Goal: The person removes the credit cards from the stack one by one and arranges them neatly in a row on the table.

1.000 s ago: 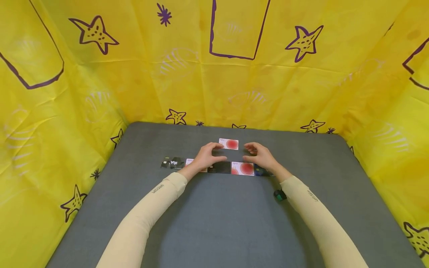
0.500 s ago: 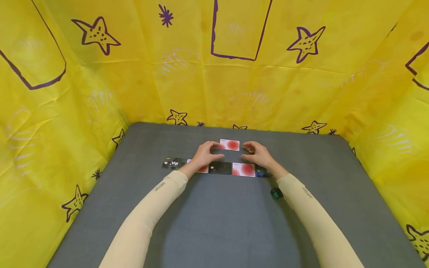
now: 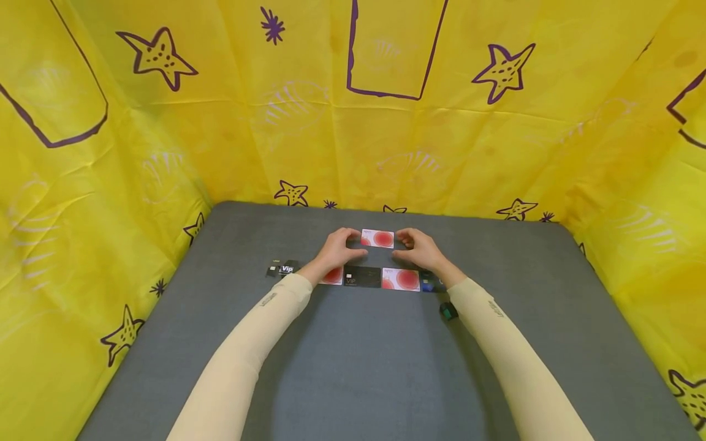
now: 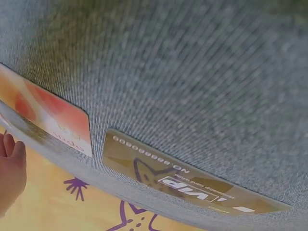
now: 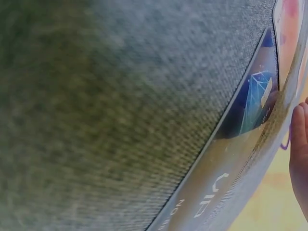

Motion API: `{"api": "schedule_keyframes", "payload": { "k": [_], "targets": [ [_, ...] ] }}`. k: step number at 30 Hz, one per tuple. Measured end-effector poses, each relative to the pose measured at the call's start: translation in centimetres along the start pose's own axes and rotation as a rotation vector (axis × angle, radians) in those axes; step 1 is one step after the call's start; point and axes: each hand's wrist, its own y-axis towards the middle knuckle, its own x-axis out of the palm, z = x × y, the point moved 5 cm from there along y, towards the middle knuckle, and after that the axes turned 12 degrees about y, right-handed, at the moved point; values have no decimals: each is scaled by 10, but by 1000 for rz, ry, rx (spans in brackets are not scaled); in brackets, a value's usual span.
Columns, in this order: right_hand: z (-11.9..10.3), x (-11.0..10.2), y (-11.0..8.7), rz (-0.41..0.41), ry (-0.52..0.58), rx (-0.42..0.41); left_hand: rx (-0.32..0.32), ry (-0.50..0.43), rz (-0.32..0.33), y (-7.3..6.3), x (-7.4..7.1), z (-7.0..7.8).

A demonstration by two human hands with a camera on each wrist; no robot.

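Observation:
A white card with red circles (image 3: 377,238) lies on the grey table beyond a row of other cards. My left hand (image 3: 335,248) is at its left side, fingertips close to its edge, thumb apart and pointing inward. My right hand (image 3: 421,250) mirrors it at the right side, fingers gently bent, fingertips right at the card's edge. Below, the row holds a dark Vip card (image 3: 287,268), a red-circled card (image 3: 333,277) partly behind my left wrist, a black VIP card (image 3: 361,277), another red-circled card (image 3: 401,279) and a blue card (image 3: 432,282) partly covered by my right wrist.
A small black and green object (image 3: 448,311) sits by my right sleeve. Yellow cloth walls (image 3: 353,141) with starfish drawings enclose the table (image 3: 364,367) at the back and sides.
Both hands have shifted slightly away from me and drawn in closer to the far card's sides. The black and green object has moved a little left along with the right sleeve. The cards stay put.

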Motion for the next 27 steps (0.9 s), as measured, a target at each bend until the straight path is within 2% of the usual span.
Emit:
{"api": "schedule_keyframes", "payload": {
  "k": [5, 12, 27],
  "targets": [
    [0, 1, 4, -1, -4, -3, 11, 14, 8, 6, -2, 1],
    [3, 2, 9, -2, -29, -18, -11, 7, -12, 13, -3, -1],
    [4, 1, 21, -16, -88, -6, -17, 60, -53, 27, -1, -4]
  ]
}}
